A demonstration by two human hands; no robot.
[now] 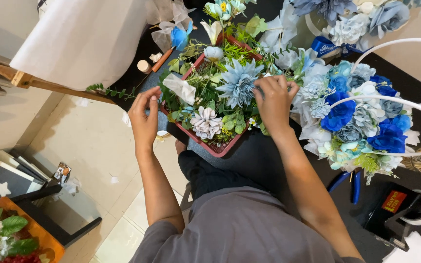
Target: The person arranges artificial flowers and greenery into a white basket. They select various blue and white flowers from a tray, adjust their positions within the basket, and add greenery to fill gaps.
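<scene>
A red square basket [219,148] packed with artificial flowers and greenery sits at the edge of a black table [254,160]. A big pale-blue spiky flower [238,84] stands in its middle, and a white-grey flower [206,122] near its front. My left hand [144,117] rests against the basket's left side, fingers bent among the leaves. My right hand [275,101] is curled at the basket's right edge, fingertips touching the stems beside the spiky flower. Whether either hand pinches a stem is hidden.
A large blue and white bouquet [361,117] under a white hoop handle lies to the right. Blue-handled pliers [349,182] and a black tape dispenser [400,209] are near me. White wrapping paper [81,39] hangs at upper left; an orange flower box [10,234] stands on the floor.
</scene>
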